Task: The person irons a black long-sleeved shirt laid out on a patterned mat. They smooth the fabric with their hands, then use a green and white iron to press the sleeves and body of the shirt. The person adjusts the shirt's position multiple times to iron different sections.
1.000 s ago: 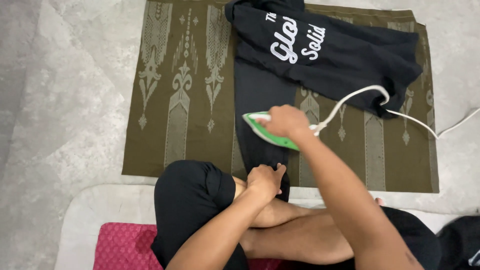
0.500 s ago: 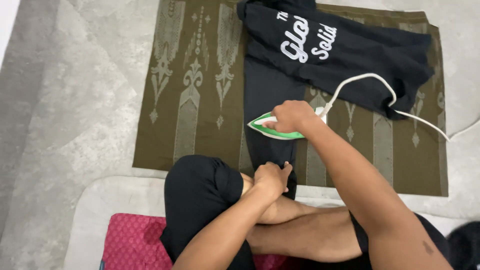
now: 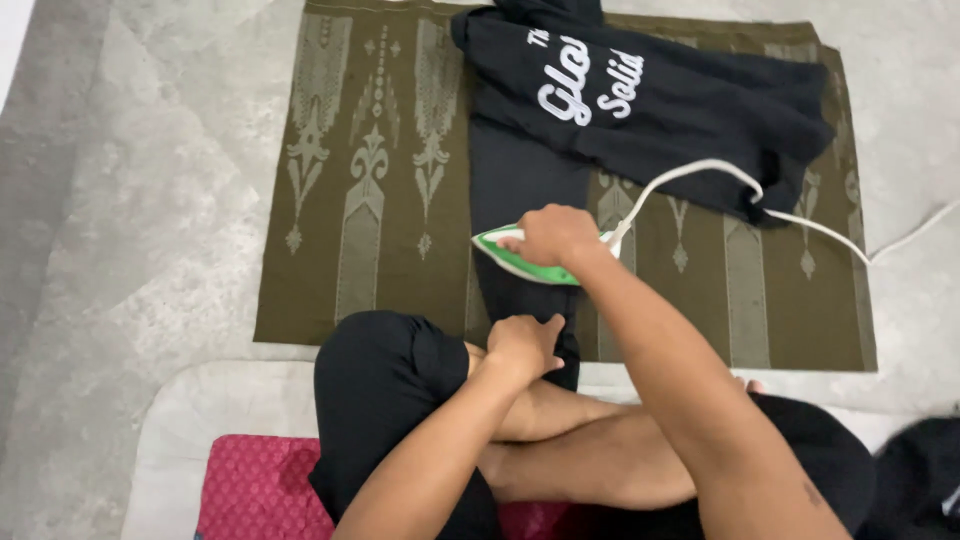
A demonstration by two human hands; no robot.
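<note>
I have my right hand (image 3: 553, 236) clamped on the green iron (image 3: 520, 262), pressing the black sleeve (image 3: 520, 180) mid-mat (image 3: 380, 180), while my left hand (image 3: 520, 345) pinches its cuff taut; next, I judge, a steady glide along it.

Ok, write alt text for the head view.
A seated person's right hand presses a green and white iron onto a black sleeve spread on an olive patterned cloth. The left hand pins the sleeve's near end.
</note>
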